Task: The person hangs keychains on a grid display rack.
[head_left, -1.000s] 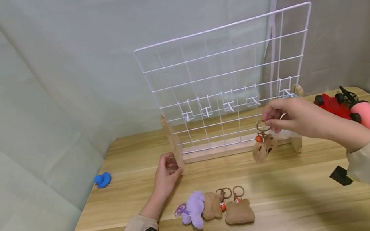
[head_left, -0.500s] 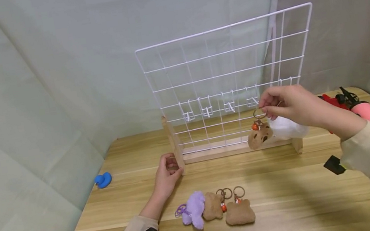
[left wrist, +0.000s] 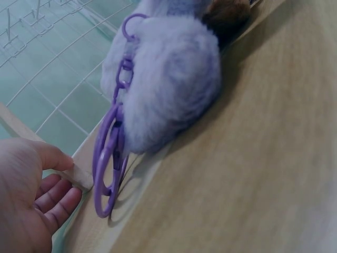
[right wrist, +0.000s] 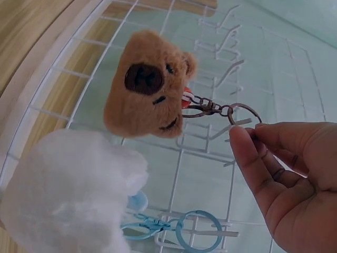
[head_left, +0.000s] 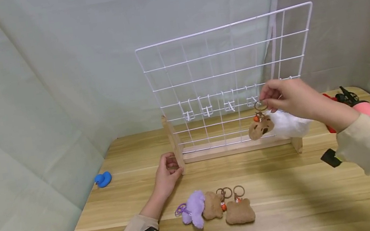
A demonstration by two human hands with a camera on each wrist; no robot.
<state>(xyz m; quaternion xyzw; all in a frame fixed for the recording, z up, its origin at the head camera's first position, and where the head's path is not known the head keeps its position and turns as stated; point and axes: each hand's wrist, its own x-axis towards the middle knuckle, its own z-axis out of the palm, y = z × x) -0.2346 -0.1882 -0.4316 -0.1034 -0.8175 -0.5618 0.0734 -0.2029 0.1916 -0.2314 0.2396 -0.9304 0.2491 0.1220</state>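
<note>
My right hand pinches the metal ring of a brown bear plush keychain between thumb and fingertips. The bear dangles in front of a white wire grid rack. In the right wrist view, the ring overlaps the prong of a white hook. Beside the bear, a fluffy white plush keychain hangs by its light blue ring from the rightmost hook. With thumb in front and fingers behind, my left hand grips the rack's left wooden foot.
On the table lie a purple plush keychain and two brown plush keychains, one next to it and one to the right. A blue rubber duck sits far left. Behind my right forearm are a pink cylinder and a red toy car.
My right hand has risen with the bear keychain toward the hook beside the white plush, uncovering more of that plush. My left hand stays on the rack's foot.
</note>
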